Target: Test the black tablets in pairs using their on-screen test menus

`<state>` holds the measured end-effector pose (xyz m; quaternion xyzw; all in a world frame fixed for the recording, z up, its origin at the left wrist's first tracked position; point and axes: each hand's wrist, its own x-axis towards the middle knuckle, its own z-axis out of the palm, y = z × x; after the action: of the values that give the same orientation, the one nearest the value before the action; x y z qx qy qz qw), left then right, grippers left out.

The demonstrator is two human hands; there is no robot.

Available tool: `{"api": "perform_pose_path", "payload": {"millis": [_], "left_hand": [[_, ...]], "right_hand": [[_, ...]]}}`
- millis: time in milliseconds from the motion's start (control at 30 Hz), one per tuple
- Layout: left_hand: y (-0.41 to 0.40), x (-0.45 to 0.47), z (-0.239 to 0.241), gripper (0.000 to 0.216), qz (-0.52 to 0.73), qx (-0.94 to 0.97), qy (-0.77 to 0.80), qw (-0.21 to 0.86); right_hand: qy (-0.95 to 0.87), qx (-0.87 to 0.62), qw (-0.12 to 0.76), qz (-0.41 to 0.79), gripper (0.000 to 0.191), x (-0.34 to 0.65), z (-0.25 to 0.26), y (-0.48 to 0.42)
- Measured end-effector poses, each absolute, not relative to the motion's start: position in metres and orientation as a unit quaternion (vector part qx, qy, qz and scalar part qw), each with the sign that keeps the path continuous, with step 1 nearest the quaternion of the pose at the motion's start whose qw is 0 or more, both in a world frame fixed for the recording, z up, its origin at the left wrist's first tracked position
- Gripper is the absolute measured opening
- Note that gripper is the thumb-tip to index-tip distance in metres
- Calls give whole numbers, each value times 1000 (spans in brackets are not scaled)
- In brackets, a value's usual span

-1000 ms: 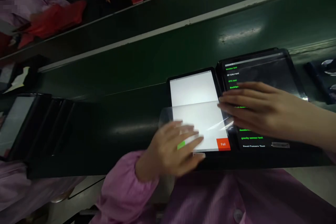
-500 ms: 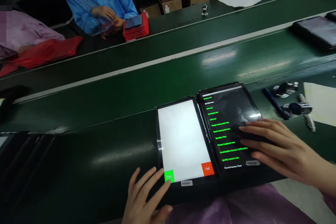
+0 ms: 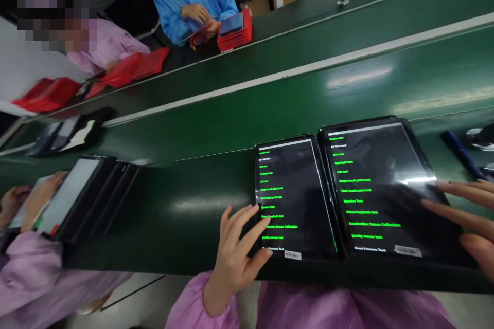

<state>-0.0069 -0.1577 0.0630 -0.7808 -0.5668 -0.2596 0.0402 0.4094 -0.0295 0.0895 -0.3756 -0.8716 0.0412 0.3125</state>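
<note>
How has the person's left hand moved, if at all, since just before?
Yes: measured against the left tablet, the left hand has moved up, from the bottom left corner to higher along the left edge.

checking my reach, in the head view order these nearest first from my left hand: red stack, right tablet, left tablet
1. Left tablet, close by your left hand
2. Right tablet, just right of the left one
3. Red stack, far side, across the green surface

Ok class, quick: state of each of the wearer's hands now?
Left hand: open, partly over the left tablet.
Right hand: open, partly over the right tablet.
</note>
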Motion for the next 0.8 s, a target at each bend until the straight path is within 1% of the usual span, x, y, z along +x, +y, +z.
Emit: {"api": "perform_pose_path", "payload": {"millis": [67, 133, 200, 267, 300, 333, 367, 400, 467, 533, 600, 700, 800], "left_hand": [[-163, -8, 64, 42, -240, -779, -577, 46], [-164, -12, 68, 45, -275, -757, -592, 34], [-154, -19, 70, 43, -384, -711, -589, 11], [-128, -28, 67, 36, -485, -651, -583, -22], [-108, -33, 63, 33, -517, -618, -590, -50], [-85, -36, 58, 32, -541, -577, -605, -90], [-60, -38, 52, 36, -556, -534, -622, -139], [-36, -39, 44, 43, -570, -485, -634, -196], [7, -36, 28, 60, -597, -407, -630, -283], [32, -32, 16, 73, -609, -374, -615, -334], [39, -28, 9, 78, -604, -363, -607, -368], [30, -25, 9, 74, -580, -352, -622, -390], [22, -23, 13, 72, -557, -376, -642, -370]], "right_hand": [[-862, -387, 324, 42, 61, 414, 88, -24], [-843, -416, 335, 58, 55, 414, 89, -15], [-813, -459, 343, 103, 44, 410, 90, 1], [-776, -486, 367, 163, 32, 401, 89, 25], [-751, -498, 375, 217, 29, 395, 87, 40], [-729, -510, 388, 238, 38, 389, 85, 56], [-713, -515, 402, 255, 52, 382, 82, 71], [-707, -511, 397, 286, 64, 377, 79, 86], [-704, -508, 378, 321, 76, 368, 72, 108], [-687, -508, 374, 361, 80, 361, 67, 118], [-659, -509, 390, 394, 81, 355, 64, 119], [-625, -499, 436, 413, 79, 350, 60, 115], [-604, -489, 465, 424, 75, 349, 55, 114]]}}
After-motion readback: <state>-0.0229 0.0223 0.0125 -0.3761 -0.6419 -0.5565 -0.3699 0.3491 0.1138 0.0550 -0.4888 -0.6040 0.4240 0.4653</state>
